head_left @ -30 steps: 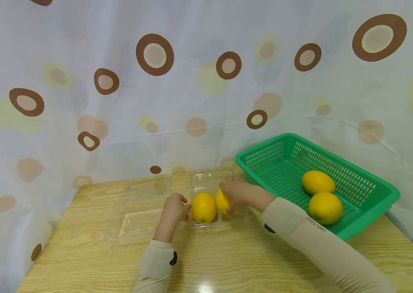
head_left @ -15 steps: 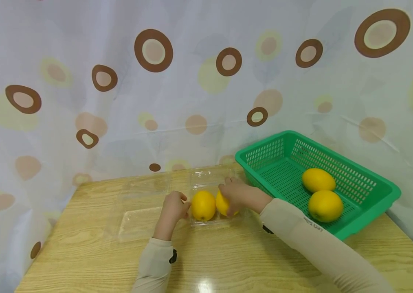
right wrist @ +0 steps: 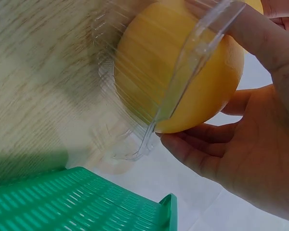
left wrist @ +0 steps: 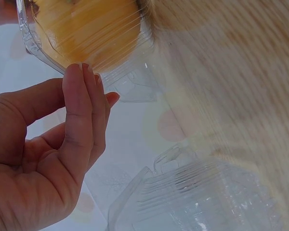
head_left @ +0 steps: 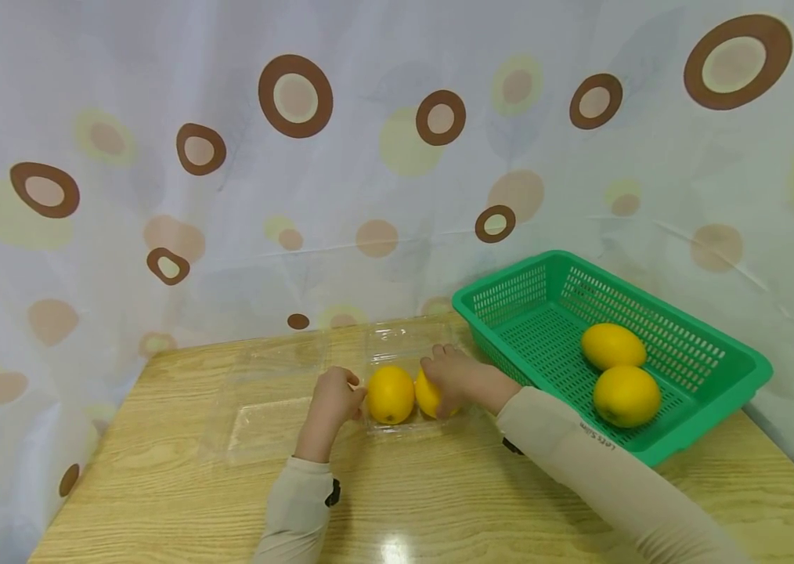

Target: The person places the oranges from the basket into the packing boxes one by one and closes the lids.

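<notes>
In the head view two yellow fruits sit side by side in the near part of a clear plastic container [head_left: 400, 341]. My left hand [head_left: 336, 399] is at the container's left edge beside the left fruit [head_left: 390, 395]; in the left wrist view thumb and fingertips pinch the rim next to that fruit. My right hand [head_left: 455, 376] holds the right fruit [right wrist: 212, 91] from above, thumb on one side and fingers on the other. The right wrist view shows this fruit partly behind the container's ribbed wall, its lower part inside.
Left of the hands lies another clear plastic container [head_left: 266, 427]. At the right stands a green perforated basket [head_left: 524, 333] with two more yellow fruits [head_left: 626, 396]. All rest on a wooden table [head_left: 178, 501] in front of a patterned curtain [head_left: 369, 180].
Both hands have stayed almost in place, the left at the container's edge and the right on the fruit. The head view has tilted down slightly, shifting the scene up a little.
</notes>
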A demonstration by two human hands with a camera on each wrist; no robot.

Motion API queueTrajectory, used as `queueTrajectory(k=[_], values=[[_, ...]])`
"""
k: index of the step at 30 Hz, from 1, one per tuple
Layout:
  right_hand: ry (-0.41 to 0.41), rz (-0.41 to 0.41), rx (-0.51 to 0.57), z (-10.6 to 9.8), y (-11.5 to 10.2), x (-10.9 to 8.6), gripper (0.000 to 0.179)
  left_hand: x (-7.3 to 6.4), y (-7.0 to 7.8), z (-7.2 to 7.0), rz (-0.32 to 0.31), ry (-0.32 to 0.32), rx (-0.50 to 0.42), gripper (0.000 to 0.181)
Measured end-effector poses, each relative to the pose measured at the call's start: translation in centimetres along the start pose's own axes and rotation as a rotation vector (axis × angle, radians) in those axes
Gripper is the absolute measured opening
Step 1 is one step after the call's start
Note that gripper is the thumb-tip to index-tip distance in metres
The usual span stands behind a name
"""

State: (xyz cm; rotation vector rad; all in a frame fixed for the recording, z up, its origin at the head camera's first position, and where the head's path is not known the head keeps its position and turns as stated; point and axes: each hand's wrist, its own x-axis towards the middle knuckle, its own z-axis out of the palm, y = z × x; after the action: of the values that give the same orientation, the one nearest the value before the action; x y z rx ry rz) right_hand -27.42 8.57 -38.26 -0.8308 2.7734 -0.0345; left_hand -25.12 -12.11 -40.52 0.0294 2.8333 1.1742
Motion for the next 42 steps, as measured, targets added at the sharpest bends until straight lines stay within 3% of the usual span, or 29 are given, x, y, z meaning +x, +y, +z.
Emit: queueTrajectory(k=[22, 30, 35, 39, 42], values=[[0.033, 0.014, 0.012, 0.5, 0.0, -0.2, 0.081, -0.1, 0.3, -0.1, 0.003, 0.022, 0.073, 0.025], [0.012, 0.038, 0.081, 0.1, 0.1, -0.6, 0.077, -0.1, 0.6, 0.0, 0.011, 0.015, 0.103, 0.026], [0.008, 0.046, 0.139, -0.7, 0.2, -1.0, 0.074, 0.0, 0.7, 0.0, 0.043, 0.023, 0.172, 0.027], [0.070, 0.046, 0.199, -1.0, 0.5, -1.2, 0.062, 0.0, 0.9, -0.1, 0.045, 0.025, 0.218, 0.030], [0.144, 0.043, 0.227, -0.9, 0.7, -1.1, 0.047, 0.0, 1.1, 0.0, 0.032, 0.023, 0.205, 0.033]])
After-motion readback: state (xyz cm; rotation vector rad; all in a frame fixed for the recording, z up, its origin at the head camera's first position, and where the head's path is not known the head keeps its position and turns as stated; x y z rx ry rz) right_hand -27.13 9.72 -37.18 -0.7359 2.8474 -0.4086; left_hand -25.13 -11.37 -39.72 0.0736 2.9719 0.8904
